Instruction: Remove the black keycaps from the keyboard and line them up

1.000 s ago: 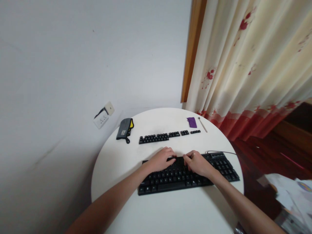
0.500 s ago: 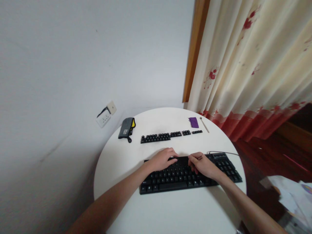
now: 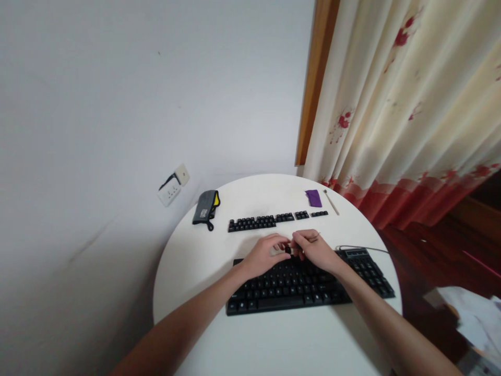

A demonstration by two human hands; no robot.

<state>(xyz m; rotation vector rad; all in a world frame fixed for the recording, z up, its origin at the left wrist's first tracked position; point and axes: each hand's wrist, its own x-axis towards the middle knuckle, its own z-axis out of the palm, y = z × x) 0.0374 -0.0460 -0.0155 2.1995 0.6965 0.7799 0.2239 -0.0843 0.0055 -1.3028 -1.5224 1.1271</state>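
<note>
A small dark piece [image 3: 288, 250], probably a keycap, sits in the nearly closed pinch of the left hand [image 3: 260, 257] over the black plastic keyboard's [image 3: 284, 290] back edge; the right hand's [image 3: 316, 251] fingers curl just beside it, holding what I cannot tell. Some blocky keycaps [image 3: 254, 223] lie off in a broken row toward the smooth, rounded tabletop's [image 3: 274, 342] far edge, while many keys appear to remain seated. Beyond are a grey pouch [image 3: 204, 207], far left, and thin purple cloth [image 3: 313, 198], far right.

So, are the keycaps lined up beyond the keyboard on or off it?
Off: the keycaps lie on the white table, apart from the keyboard.
</note>
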